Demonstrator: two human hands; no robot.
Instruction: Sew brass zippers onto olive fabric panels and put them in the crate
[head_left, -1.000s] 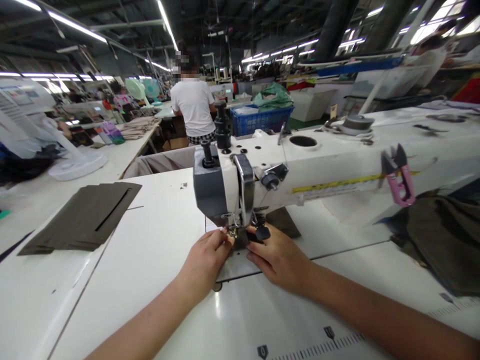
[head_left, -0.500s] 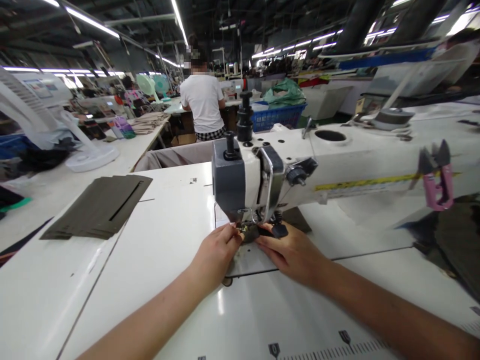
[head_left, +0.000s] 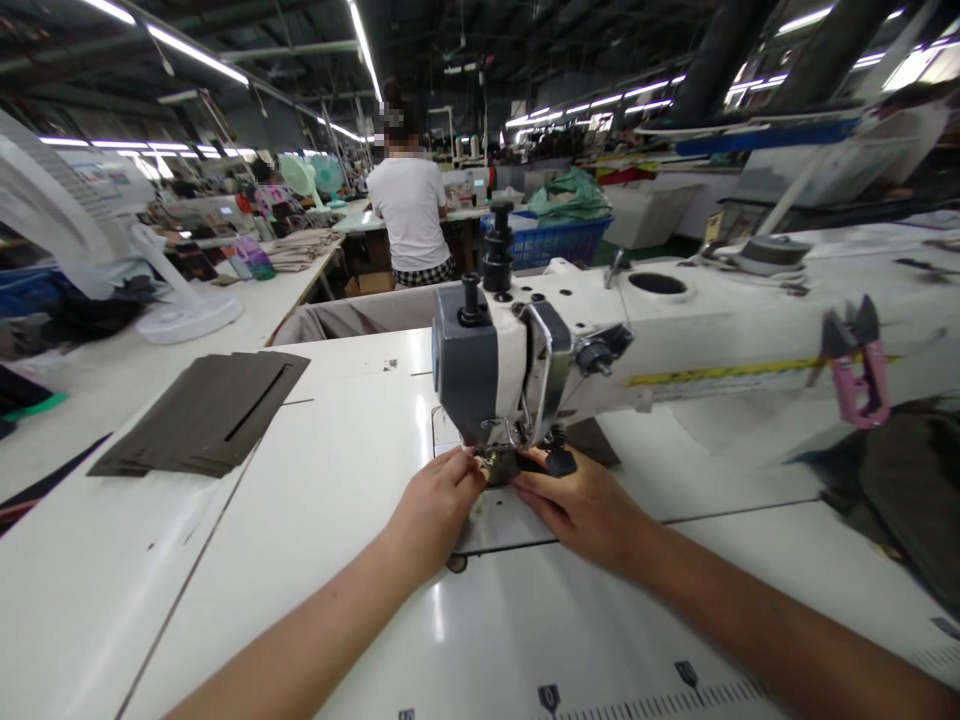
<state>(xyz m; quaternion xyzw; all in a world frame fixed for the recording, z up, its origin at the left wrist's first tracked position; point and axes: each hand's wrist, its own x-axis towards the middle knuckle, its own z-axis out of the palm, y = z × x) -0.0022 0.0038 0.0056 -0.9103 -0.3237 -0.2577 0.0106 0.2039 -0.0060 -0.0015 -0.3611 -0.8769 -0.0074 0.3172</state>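
A white and grey sewing machine (head_left: pixel 469 365) stands before me, its needle area low over a metal plate (head_left: pixel 510 530). Under the presser foot lies a small piece of dark olive fabric (head_left: pixel 501 468). My left hand (head_left: pixel 439 500) pinches the fabric's left edge, fingers closed beside the needle. From the right, my right hand (head_left: pixel 581 500) has its fingers closed at the fabric's other edge, partly hidden behind a black machine part. More of the dark fabric (head_left: pixel 595 442) shows behind my right hand.
A stack of olive fabric pieces (head_left: pixel 202 415) lies at the left of the white table (head_left: pixel 322 480). Pink-handled snips (head_left: pixel 861 385) hang on the machine arm. Dark cloth (head_left: pixel 915 490) lies at the right. A white fan (head_left: pixel 187 310) and a person in a white shirt (head_left: pixel 409 210) are beyond.
The view has shifted slightly, so the machine and table sit a little differently in the picture. Both hands stay at the fabric by the needle, with hardly any visible movement.
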